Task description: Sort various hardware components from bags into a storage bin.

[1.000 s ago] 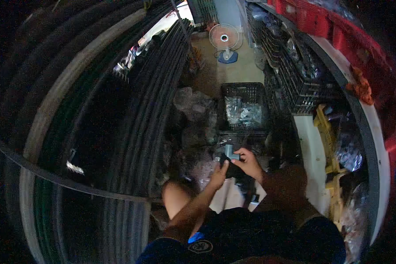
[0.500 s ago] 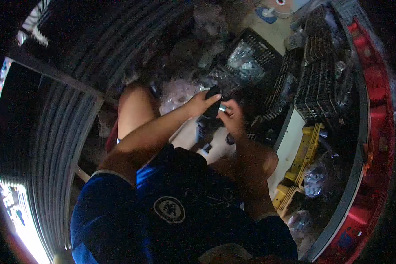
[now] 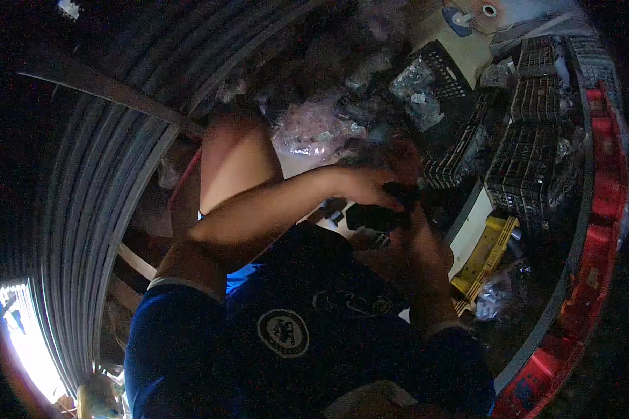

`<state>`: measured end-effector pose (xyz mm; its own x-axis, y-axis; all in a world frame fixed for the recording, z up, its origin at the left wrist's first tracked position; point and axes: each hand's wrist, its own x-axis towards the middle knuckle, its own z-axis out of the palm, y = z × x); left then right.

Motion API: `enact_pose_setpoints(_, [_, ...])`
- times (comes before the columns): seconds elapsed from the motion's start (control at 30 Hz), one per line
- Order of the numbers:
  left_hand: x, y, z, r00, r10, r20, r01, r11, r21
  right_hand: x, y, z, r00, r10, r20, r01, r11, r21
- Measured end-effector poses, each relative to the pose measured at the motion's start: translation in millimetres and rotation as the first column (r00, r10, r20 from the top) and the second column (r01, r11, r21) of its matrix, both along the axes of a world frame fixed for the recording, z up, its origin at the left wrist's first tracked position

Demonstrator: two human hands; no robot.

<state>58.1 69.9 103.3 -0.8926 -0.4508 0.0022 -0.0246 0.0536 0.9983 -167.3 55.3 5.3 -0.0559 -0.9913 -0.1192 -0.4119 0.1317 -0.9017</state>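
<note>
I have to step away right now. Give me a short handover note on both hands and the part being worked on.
Left hand: reaches across in front of the chest, fingers on top of a small dark part.
Right hand: beneath and beside the same part, in shadow; its grip cannot be made out.
Nearby: a clear plastic bag of small pieces past the knee, black crates to the right, a yellow crate below them.
Done: the part is up between both hands.
Left: too dark to judge how far the work on it has got.
</note>
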Motion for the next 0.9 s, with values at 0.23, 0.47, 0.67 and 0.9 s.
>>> enact_pose_setpoints(0.23, [42, -18, 48, 0.989, 0.135, -0.063, -0.127, 0.984, 0.123, 100, -96, -36, 0.936, 0.349, -0.053, -0.351, 0.936, -0.034])
enact_pose_setpoints(0.47, [38, -25, 43, 0.955, 0.290, -0.058, -0.270, 0.936, 0.226, 118, -100, -65, 0.829, 0.514, -0.222, -0.498, 0.858, 0.126])
enact_pose_setpoints(0.67, [27, -25, 34, 0.957, 0.263, -0.125, -0.229, 0.945, 0.235, 124, -102, -70, 0.644, 0.531, -0.550, -0.651, 0.758, -0.030])
enact_pose_setpoints(0.9, [14, -16, 24, 0.948, 0.262, -0.181, -0.169, 0.896, 0.411, 132, -76, -42, 0.566, 0.564, -0.601, -0.539, 0.805, 0.248])
